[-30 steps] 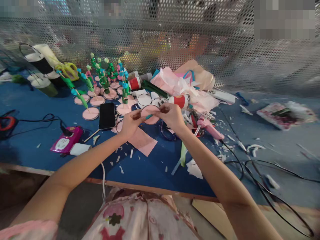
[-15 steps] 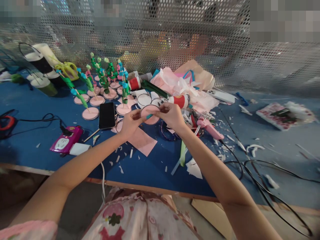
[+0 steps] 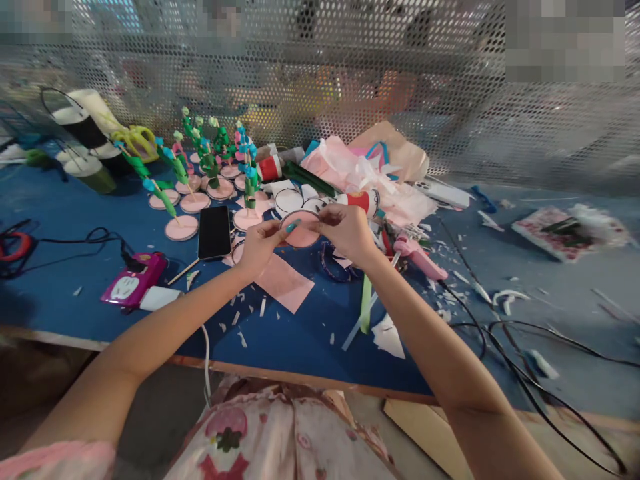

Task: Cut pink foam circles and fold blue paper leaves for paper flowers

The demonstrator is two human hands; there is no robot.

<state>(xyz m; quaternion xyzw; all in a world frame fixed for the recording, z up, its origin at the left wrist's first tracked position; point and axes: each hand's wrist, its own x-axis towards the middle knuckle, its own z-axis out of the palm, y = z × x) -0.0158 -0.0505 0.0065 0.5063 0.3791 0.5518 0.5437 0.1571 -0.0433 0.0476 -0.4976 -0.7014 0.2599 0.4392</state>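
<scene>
Between my two hands is a round pink disc (image 3: 301,233) with a dark rim, raised a little over the table. My left hand (image 3: 264,245) pinches its left edge, a teal-nailed thumb lying over the pink face. On the opposite side my right hand (image 3: 346,228) grips the edge with thumb and fingers; some fingertips are hidden. Below the disc lies a sheet of pink paper (image 3: 287,283). Behind and to the left stand several similar pink discs (image 3: 181,228) carrying sticks wrapped in green and blue paper (image 3: 163,195).
A black phone (image 3: 215,231) lies left of my hands, near a purple power strip (image 3: 135,279). To the right are a pink glue gun (image 3: 423,259), its black cable and white paper scraps. Crumpled pink plastic (image 3: 345,163) sits behind, before a perforated metal screen (image 3: 320,80).
My left thumb has shifted slightly up and left on the disc's face. The disc has tilted a little; both hands keep hold of it.
</scene>
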